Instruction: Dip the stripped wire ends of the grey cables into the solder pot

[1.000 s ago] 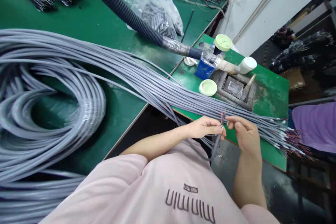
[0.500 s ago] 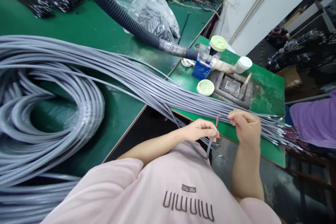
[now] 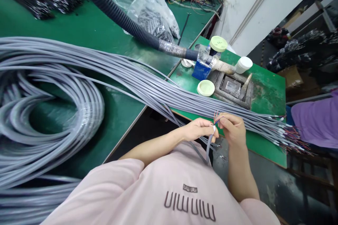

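Observation:
A grey cable [image 3: 208, 147] loops up in front of my shirt, its end pinched in my left hand [image 3: 200, 129]. Thin coloured wires [image 3: 216, 115] fan out upward from that end, above a white band [image 3: 213, 128]. My right hand [image 3: 233, 128] is closed at the wires, thumb and forefinger pinching a dark blue one that bends toward it. Just beyond both hands runs a thick bundle of grey cables [image 3: 169, 93]. The bundle's stripped ends [image 3: 293, 137] show red and dark wires at the right.
A soldering pot [image 3: 232, 86] stands behind the bundle, with a ribbed hose [image 3: 118, 15] reaching over it. Near it are an open pale tub [image 3: 206, 88], a white cup [image 3: 243, 64] and a blue box [image 3: 201, 70]. Coiled cable [image 3: 89, 112] lies left. Someone's purple sleeve [image 3: 317, 119] is at right.
My right hand has moved left to the cable end and now pinches a wire there. The wires, bunched together before, are spread apart. My left hand keeps its hold.

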A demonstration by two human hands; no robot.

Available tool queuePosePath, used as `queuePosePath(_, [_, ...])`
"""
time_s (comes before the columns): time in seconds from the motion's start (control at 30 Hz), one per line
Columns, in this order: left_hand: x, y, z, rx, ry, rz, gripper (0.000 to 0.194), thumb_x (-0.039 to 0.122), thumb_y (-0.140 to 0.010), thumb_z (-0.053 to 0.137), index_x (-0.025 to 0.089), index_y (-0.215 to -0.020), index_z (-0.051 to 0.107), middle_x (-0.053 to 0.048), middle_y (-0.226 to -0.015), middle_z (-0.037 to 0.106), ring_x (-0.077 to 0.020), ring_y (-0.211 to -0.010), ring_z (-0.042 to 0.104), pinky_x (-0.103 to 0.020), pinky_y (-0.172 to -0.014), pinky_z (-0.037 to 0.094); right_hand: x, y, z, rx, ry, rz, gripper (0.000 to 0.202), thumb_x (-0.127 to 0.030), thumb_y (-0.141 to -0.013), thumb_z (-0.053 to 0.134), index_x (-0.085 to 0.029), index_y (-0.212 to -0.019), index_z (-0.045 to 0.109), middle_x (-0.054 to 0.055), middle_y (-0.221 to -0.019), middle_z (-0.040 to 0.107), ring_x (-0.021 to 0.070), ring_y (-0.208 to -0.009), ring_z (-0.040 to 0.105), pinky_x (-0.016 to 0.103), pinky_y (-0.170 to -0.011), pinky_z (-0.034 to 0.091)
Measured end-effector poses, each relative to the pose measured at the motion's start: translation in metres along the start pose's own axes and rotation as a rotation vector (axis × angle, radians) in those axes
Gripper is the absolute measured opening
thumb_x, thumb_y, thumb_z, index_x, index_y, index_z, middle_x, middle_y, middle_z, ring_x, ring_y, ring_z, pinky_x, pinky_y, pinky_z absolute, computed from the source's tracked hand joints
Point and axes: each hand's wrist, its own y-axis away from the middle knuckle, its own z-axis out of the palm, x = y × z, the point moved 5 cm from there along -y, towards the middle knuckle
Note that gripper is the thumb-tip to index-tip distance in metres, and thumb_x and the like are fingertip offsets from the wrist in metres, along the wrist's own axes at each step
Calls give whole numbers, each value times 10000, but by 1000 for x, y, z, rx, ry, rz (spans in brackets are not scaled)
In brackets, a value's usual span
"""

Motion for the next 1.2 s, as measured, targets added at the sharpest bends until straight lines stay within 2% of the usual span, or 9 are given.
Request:
queuePosePath(0.13, [-3, -2, -3, 3, 100, 4, 498, 553, -680, 773, 65, -699, 674, -72, -611, 636, -114, -554, 587, -225, -592, 459, 13, 3, -1, 31, -34, 8, 96, -266, -799, 691, -224, -800, 777, -8, -556, 548, 138, -563, 507, 284, -556, 410])
queuePosePath(0.3, [-4, -3, -7, 23, 136, 10, 478, 533, -686, 779, 66, -722, 681, -73, -626, 639, -122, -587, 602, -226, -609, 461, 10, 11, -5, 69, 122, -51, 94, -249, -821, 679, -241, -822, 773, 9, -646, 614, 153, -622, 551, 298, -580, 444])
queuePosePath(0.5, [-1, -5, -12, 84, 152, 18, 479, 522, -667, 798, 76, -803, 687, -67, -637, 656, -121, -587, 611, -225, -617, 466, -14, 24, -4, 126, 384, -312, 262, -112, -823, 647, -299, -978, 744, 18, -825, 671, 189, -763, 594, 348, -682, 468])
queuePosePath(0.67, [5, -7, -16, 170, 169, 46, 478, 509, -650, 814, 79, -810, 681, -56, -662, 659, -111, -597, 612, -221, -632, 478, -31, 39, 6, -37, 726, -609, 549, -28, -809, 587, -352, -1250, 629, 60, -1088, 647, 245, -983, 605, 445, -845, 498])
queuePosePath(0.83, [11, -12, -16, 198, 212, 105, 455, 497, -690, 790, 80, -832, 676, -48, -711, 657, -86, -581, 595, -194, -580, 469, -24, 42, 15, -204, 1009, -713, 572, -91, -825, 601, -398, -1306, 566, 42, -1429, 469, 306, -1264, 477, 532, -1007, 451])
queuePosePath(0.93, [23, -11, -15, 224, 127, 126, 454, 502, -731, 755, 93, -913, 684, -58, -758, 682, -104, -636, 626, -215, -632, 501, -28, 32, 10, -150, 1024, -749, 527, -164, -835, 651, -407, -1295, 564, 30, -1402, 522, 309, -1269, 486, 534, -1007, 455])
queuePosePath(1.03, [51, 5, -6, 276, -128, 201, 421, 463, -771, 730, 105, -988, 697, -77, -825, 711, -126, -746, 656, -241, -746, 519, -42, 10, -6, 40, 943, -772, 454, -194, -865, 628, -343, -1290, 578, 59, -1268, 633, 304, -1201, 554, 532, -998, 461])
queuePosePath(1.1, [70, 20, 9, 205, -324, 231, 350, 427, -802, 706, 123, -976, 719, -92, -877, 721, -143, -798, 659, -257, -787, 519, -51, -10, -19, 205, 891, -734, 348, -203, -902, 574, -290, -1236, 619, 73, -1176, 673, 287, -1137, 596, 515, -985, 469])
queuePosePath(1.2, [72, 39, 48, -246, -526, 102, 281, 381, -836, 661, 185, -1019, 744, -102, -993, 729, -198, -913, 668, -287, -858, 526, -58, -44, -33, 354, 866, -629, 241, -259, -953, 502, -231, -1125, 669, 81, -1062, 696, 261, -1040, 631, 476, -941, 486])
